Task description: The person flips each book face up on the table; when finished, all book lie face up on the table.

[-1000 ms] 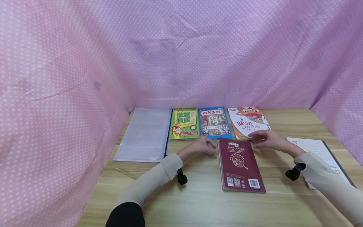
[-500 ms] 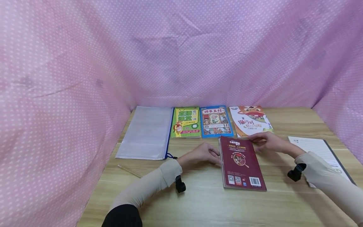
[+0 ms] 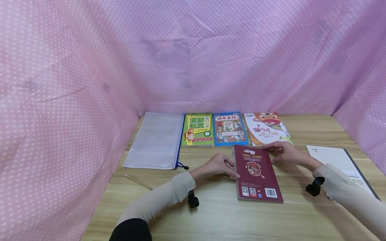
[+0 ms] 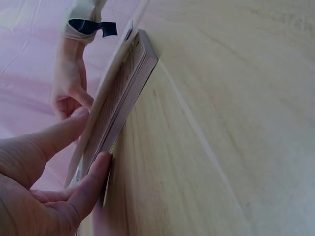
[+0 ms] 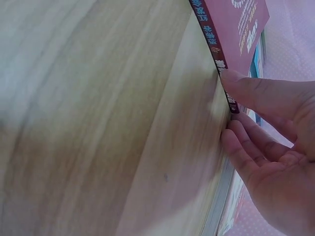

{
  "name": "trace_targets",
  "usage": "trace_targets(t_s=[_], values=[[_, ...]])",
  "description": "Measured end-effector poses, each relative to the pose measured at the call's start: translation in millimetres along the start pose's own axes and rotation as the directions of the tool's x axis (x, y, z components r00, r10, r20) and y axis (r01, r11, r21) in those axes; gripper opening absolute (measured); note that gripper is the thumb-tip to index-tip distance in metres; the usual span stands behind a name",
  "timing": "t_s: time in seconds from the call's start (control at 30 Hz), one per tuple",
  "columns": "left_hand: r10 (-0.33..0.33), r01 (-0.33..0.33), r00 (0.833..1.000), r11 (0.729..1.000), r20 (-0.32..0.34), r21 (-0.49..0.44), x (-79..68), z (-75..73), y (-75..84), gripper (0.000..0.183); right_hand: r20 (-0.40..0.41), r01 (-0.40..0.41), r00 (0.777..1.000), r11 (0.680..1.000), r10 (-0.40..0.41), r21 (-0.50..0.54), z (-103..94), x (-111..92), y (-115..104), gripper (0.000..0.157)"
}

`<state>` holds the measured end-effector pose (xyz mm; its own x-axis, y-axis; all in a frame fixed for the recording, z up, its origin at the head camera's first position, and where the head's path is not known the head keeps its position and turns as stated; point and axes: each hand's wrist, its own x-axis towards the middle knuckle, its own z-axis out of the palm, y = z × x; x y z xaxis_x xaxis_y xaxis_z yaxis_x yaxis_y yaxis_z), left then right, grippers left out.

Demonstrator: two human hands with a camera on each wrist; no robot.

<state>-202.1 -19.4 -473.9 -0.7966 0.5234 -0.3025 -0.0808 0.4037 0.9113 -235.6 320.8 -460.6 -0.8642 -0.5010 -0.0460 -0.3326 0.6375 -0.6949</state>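
Note:
A dark red book (image 3: 257, 174) lies back cover up on the wooden table, a barcode near its lower corner. At its left edge, my left hand (image 3: 217, 166) has the thumb on the cover and fingers against the page edges, pinching it; the left wrist view shows the page block (image 4: 129, 83) between thumb and fingers. My right hand (image 3: 284, 153) is at the upper right corner. In the right wrist view its thumb (image 5: 241, 88) presses the cover by the spine (image 5: 211, 42), and the fingers are low beside that corner, pinching it.
Behind lie a green book (image 3: 197, 130), a blue book (image 3: 230, 129) and a white book with a cartoon animal (image 3: 266, 129). A translucent zip pouch (image 3: 155, 140) and a pencil (image 3: 139, 182) are at left. A lined notepad (image 3: 339, 162) lies partly under the right forearm.
My left hand has moved right and slightly down onto the book's left edge, its thumb now over the cover. My right hand has closed in on the upper right corner. The book stays nearly in place.

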Motion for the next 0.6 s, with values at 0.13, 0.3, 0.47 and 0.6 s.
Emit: trace_targets(t_s=[0.13, 0.3, 0.47, 0.6], values=[[0.004, -0.004, 1.000, 1.000, -0.017, 0.003, -0.5, 1.7, 0.7, 0.032, -0.007, 0.002, 1.000, 1.000, -0.002, 0.008, 1.6, -0.5, -1.1, 0.052], [0.010, -0.010, 0.999, 1.000, -0.031, -0.013, 0.4, 4.2, -0.7, 0.035, -0.015, 0.016, 1.000, 1.000, -0.016, 0.018, 2.7, -0.9, -2.8, 0.050], [0.008, -0.010, 0.998, 1.000, -0.058, -0.027, 3.1, 7.8, -3.0, 0.039, -0.030, 0.014, 0.999, 1.000, -0.015, -0.026, 3.5, -1.4, -2.9, 0.051], [0.009, -0.012, 0.998, 0.999, -0.068, -0.038, 4.5, 8.9, -4.8, 0.040, -0.033, -0.004, 0.999, 0.999, 0.003, -0.042, 4.3, -1.2, -1.7, 0.051]])
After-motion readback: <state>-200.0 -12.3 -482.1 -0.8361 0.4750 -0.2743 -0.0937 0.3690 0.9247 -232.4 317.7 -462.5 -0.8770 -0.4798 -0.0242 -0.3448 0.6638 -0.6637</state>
